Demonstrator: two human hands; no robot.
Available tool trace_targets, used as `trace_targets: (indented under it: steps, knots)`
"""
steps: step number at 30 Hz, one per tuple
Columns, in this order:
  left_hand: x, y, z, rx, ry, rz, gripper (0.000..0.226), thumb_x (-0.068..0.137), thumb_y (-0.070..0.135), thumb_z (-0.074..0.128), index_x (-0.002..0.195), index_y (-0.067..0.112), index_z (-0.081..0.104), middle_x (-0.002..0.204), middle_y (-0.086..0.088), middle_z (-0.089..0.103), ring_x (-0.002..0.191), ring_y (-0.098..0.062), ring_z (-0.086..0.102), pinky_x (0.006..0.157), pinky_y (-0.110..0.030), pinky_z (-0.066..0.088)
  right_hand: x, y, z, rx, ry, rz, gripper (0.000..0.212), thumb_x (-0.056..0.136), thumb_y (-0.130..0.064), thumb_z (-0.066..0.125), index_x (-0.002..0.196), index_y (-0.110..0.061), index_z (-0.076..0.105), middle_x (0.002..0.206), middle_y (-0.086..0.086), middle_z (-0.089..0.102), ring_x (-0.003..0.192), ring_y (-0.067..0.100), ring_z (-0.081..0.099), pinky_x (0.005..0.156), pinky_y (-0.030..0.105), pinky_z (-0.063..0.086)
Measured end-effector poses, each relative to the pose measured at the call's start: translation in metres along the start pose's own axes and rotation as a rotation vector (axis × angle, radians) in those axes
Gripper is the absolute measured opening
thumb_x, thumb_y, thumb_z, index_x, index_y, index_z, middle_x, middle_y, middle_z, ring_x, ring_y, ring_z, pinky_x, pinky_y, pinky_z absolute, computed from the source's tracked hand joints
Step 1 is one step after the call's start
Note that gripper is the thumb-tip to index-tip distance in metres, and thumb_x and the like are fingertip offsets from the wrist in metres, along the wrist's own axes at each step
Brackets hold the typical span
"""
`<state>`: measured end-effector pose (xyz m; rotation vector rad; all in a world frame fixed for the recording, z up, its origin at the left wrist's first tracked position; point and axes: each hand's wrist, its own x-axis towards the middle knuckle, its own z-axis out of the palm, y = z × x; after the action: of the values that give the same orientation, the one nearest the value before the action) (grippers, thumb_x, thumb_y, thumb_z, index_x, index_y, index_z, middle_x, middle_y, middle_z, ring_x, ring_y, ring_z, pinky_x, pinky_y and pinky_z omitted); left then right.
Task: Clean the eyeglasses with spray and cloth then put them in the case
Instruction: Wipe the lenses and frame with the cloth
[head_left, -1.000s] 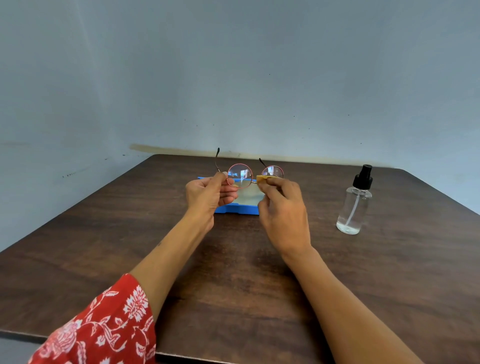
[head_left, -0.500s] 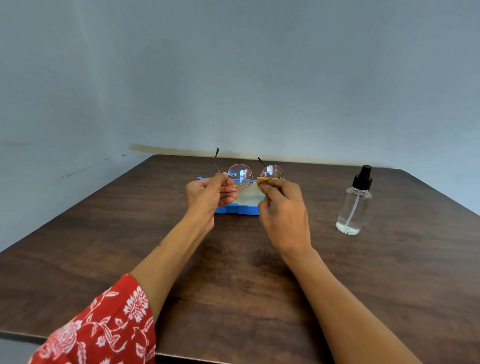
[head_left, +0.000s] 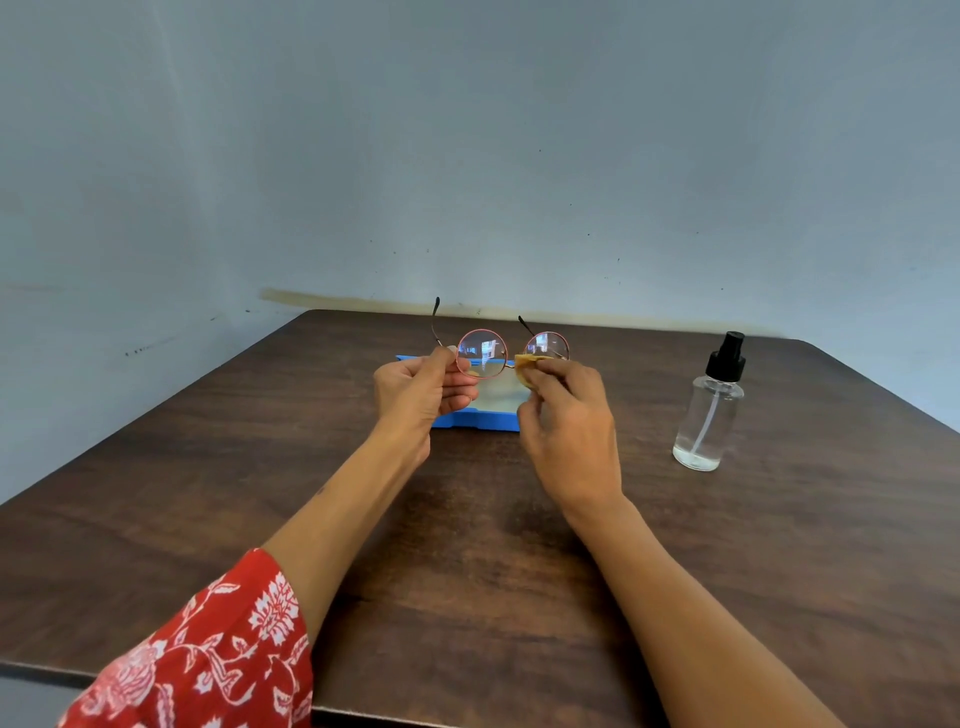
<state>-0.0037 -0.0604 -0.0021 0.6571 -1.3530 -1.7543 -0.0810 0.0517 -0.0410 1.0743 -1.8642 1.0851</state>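
Red floral-print left sleeve (head_left: 208, 654)

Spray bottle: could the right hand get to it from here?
Probably yes: the spray bottle stands alone to the right of the right hand, bare table between, though that hand holds the cloth.

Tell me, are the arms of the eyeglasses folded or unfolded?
Unfolded: both arms of the eyeglasses stick out away from the lenses.

Above a dark wooden table (head_left: 208, 519), the left hand (head_left: 415, 397) pinches round glasses (head_left: 511, 347) by the left rim, while the right hand (head_left: 569, 415) presses a small yellow cloth (head_left: 529, 362) against the right lens. A blue case (head_left: 475, 420) lies open beneath them; a clear spray bottle (head_left: 709, 410) stands upright to the right.
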Motion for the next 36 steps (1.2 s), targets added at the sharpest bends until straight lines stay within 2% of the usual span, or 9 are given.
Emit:
trace_targets:
  steps: [5,9,13,17,21,25,30,33,36]
  knots:
    - [0.0,0.001,0.0,-0.012,-0.009,0.003,0.022,0.086,0.013,0.06,0.067,0.004,0.067,0.051,-0.005,0.066,0.044,-0.012,0.062,0.044,-0.016,0.05,0.002,0.008,-0.004,0.019,0.08,0.1,0.029,0.075,0.006,0.062,0.101,-0.002,0.07,0.104,0.009,0.064,0.099,0.026,0.057,0.08,0.011,0.034]
    - [0.0,0.0,0.0,-0.008,-0.014,-0.003,0.021,0.087,0.014,0.061,0.069,0.004,0.068,0.052,-0.005,0.067,0.045,-0.013,0.063,0.044,-0.016,0.051,0.003,0.013,-0.007,-0.016,0.104,0.169,0.027,0.076,0.006,0.061,0.1,0.0,0.07,0.103,0.011,0.064,0.098,0.028,0.057,0.08,0.01,0.031]
    - [0.001,-0.001,0.0,-0.007,-0.011,-0.001,0.023,0.087,0.014,0.061,0.068,0.005,0.068,0.053,-0.006,0.067,0.046,-0.013,0.063,0.044,-0.016,0.05,0.002,0.006,-0.004,-0.007,0.066,0.089,0.029,0.076,0.006,0.063,0.104,-0.001,0.069,0.104,0.01,0.064,0.099,0.025,0.057,0.082,0.011,0.033]
    - [-0.001,-0.001,0.002,-0.005,-0.02,0.004,0.024,0.088,0.014,0.059,0.067,0.004,0.067,0.051,-0.004,0.067,0.045,-0.012,0.062,0.043,-0.016,0.05,0.001,-0.001,0.0,-0.011,0.031,-0.009,0.03,0.077,0.004,0.062,0.105,-0.003,0.069,0.107,0.008,0.063,0.101,0.021,0.054,0.081,0.019,0.04]
    - [0.0,0.0,0.001,-0.007,-0.018,0.004,0.023,0.087,0.014,0.06,0.067,0.005,0.067,0.051,-0.005,0.067,0.045,-0.012,0.063,0.044,-0.016,0.05,0.003,0.005,-0.003,-0.014,0.068,0.065,0.029,0.077,0.005,0.063,0.104,-0.003,0.069,0.106,0.009,0.064,0.101,0.022,0.055,0.083,0.012,0.033]
    - [0.0,0.001,0.0,-0.008,-0.017,-0.004,0.023,0.087,0.014,0.06,0.068,0.005,0.067,0.052,-0.005,0.067,0.045,-0.012,0.063,0.043,-0.016,0.05,0.003,0.01,-0.005,0.009,0.109,0.181,0.028,0.077,0.006,0.06,0.101,-0.002,0.07,0.104,0.01,0.064,0.098,0.028,0.057,0.083,0.012,0.033]
    - [0.0,0.0,0.0,-0.011,-0.019,0.003,0.023,0.087,0.013,0.059,0.067,0.004,0.067,0.051,-0.005,0.066,0.045,-0.012,0.063,0.044,-0.016,0.05,0.001,0.004,-0.001,0.017,0.064,0.093,0.03,0.077,0.005,0.063,0.105,-0.002,0.069,0.105,0.009,0.064,0.1,0.023,0.055,0.086,0.008,0.031]
    - [-0.001,0.0,0.001,-0.008,-0.023,0.008,0.024,0.087,0.013,0.059,0.067,0.004,0.067,0.052,-0.005,0.067,0.045,-0.012,0.063,0.044,-0.016,0.05,0.0,0.0,0.002,0.018,0.044,0.03,0.03,0.077,0.006,0.064,0.106,-0.002,0.069,0.105,0.01,0.063,0.101,0.017,0.051,0.088,0.011,0.032]
    - [0.0,0.001,0.0,-0.016,-0.025,0.012,0.023,0.087,0.012,0.059,0.067,0.004,0.067,0.051,-0.005,0.066,0.045,-0.012,0.062,0.044,-0.016,0.05,0.002,0.003,0.0,0.043,0.091,0.079,0.03,0.077,0.007,0.062,0.105,-0.002,0.069,0.105,0.01,0.063,0.101,0.021,0.054,0.087,0.01,0.033]
